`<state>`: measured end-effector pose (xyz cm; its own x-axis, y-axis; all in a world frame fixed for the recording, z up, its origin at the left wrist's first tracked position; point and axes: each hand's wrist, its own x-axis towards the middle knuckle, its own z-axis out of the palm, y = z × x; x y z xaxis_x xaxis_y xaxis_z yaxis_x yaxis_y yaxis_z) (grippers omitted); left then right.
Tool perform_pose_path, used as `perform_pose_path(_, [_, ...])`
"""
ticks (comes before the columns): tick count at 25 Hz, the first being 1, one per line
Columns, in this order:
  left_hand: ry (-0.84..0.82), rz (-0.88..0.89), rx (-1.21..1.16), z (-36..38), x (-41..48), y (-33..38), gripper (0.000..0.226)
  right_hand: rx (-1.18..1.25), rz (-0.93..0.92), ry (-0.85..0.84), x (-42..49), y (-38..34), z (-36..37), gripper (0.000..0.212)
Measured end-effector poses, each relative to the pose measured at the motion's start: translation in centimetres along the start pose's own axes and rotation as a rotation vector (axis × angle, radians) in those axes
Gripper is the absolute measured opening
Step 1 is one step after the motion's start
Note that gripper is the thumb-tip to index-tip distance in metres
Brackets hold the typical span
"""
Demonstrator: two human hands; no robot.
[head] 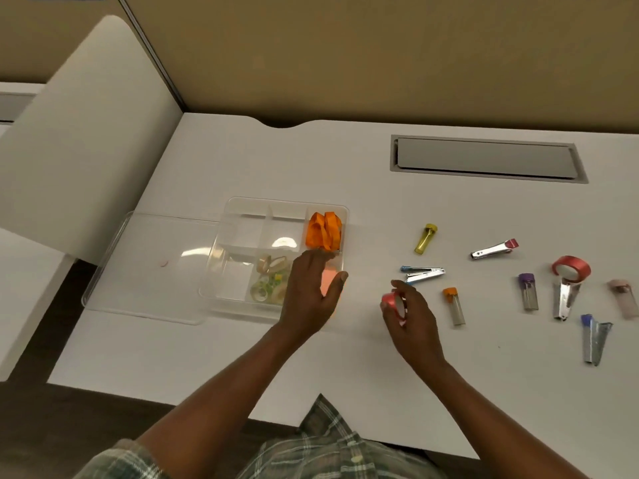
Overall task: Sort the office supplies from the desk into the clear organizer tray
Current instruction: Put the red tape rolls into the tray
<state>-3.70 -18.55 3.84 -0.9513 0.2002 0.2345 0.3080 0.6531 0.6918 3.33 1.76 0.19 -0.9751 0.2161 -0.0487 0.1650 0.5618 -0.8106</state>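
The clear organizer tray (242,216) sits left of centre on the white desk. Orange ribbon (324,230) fills its far right compartment and several patterned tape rolls (271,280) lie in a near compartment. My left hand (309,293) rests open over the tray's near right corner, above something pink. My right hand (411,318) is shut on a small red tape roll (392,301), just right of the tray. A larger red tape roll (571,268), a yellow tube (426,238), an orange-capped tube (454,305) and several metal clippers (423,274) lie on the desk to the right.
The tray's clear lid (152,267) lies flat against its left side. A grey cable hatch (485,158) is set into the desk at the back. A purple-capped tube (528,291), a pink tube (624,297) and a blue-tipped clipper (593,338) lie far right. A white partition stands at left.
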Motion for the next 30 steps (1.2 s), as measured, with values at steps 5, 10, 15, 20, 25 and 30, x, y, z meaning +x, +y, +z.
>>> perform_pose_path(5, [-0.337, -0.793, -0.758, 4.0, -0.3, 6.8, 0.052, 0.137, -0.071, 0.016, -0.2, -3.8, -1.4, 0.048])
perform_pose_path(10, [-0.342, -1.151, -1.080, 6.9, 0.4, 8.5, 0.046, 0.018, -0.169, -0.093, -0.6, -2.5, -4.0, 0.056])
perform_pose_path(15, [-0.371, -1.151, -0.934, 10.3, 0.4, 10.0, 0.049, -0.140, -0.197, -0.028, 0.7, 3.0, -8.8, 0.053])
perform_pose_path(20, [-0.384, -1.156, -0.901, 13.1, 0.8, 11.9, 0.050, -0.372, -0.033, 0.271, 5.7, 10.2, -17.0, 0.047])
perform_pose_path(25, [-0.385, -1.163, -0.889, 15.2, 0.8, 13.9, 0.050, -0.512, 0.289, 0.276, 10.7, 15.1, -24.1, 0.055])
perform_pose_path(30, [-0.358, -1.188, -0.881, 16.3, 0.6, 15.4, 0.048, -0.575, 0.394, 0.102, 13.5, 17.7, -25.7, 0.034])
